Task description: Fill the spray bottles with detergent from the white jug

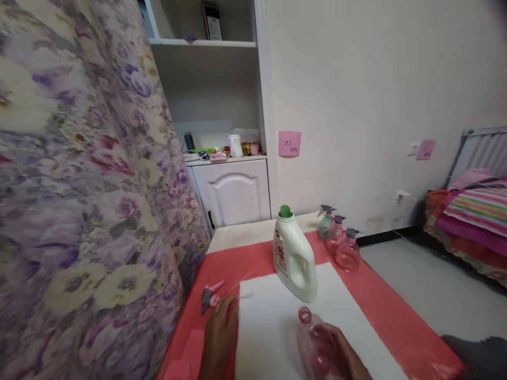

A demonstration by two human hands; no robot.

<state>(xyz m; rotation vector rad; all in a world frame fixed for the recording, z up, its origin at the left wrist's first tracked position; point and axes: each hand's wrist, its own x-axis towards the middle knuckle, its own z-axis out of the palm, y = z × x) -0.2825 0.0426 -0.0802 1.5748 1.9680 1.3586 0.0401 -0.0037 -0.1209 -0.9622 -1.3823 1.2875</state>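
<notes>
My right hand (344, 348) is closed around the side of a clear pink spray bottle (311, 343), whose mouth has no top on it. My left hand (222, 327) is at the left edge of the white sheet, with its fingers curled at a grey and pink spray trigger head (209, 298). A thin tube (246, 295) sticks out to the right past those fingers. The fingertips are partly hidden. Ahead of both hands stands a large pale green detergent jug (295, 258) with a green spout and an open neck.
Three spray bottles with trigger tops, a green one (325, 226) and two pink ones (347, 256), stand at the table's far right. A white sheet (261, 327) lies on the red cloth (380, 301). A floral curtain (99, 184) hangs close on the left.
</notes>
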